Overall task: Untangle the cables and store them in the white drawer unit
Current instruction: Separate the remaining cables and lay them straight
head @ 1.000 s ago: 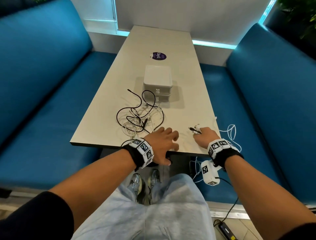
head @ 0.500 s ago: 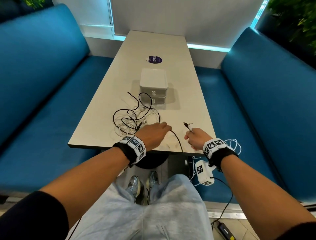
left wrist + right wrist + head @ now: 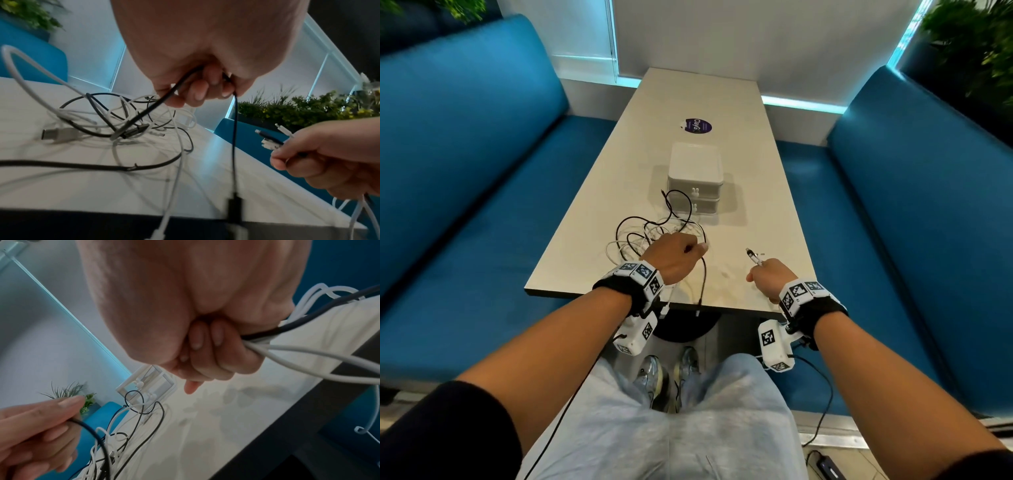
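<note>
Currently a black cable (image 3: 703, 274) is pinched in the curled fingers of the left hand (image 3: 674, 257), just on the near side of the tangle (image 3: 650, 240) of black and white cables that lies on the table (image 3: 763, 192). From that grip the cable runs two ways: one length leads away into the knot, seen clearly in the left wrist view, and the other drops toward the person over the near table edge, where its plug (image 3: 234, 209) hangs. The long axis of the freed length is therefore pointed from the tangle toward the body, and any drawing-out is judged to go along that line, toward the person, with the left hand the nearer one to the knot

A bundle of cable ends (image 3: 753, 256), white and black, is clenched in the right hand (image 3: 768, 279), fingers wrapped tightly round it; the connectors stick up from the fist and the rest trails off the table's right side. This hand is held well apart from the tangle

The white drawer unit (image 3: 695, 183) stands beyond the tangle, farther from both hands, with its drawers seemingly closed. Storing is judged not yet begun; the black cable seems still to be threaded through white loops
</note>
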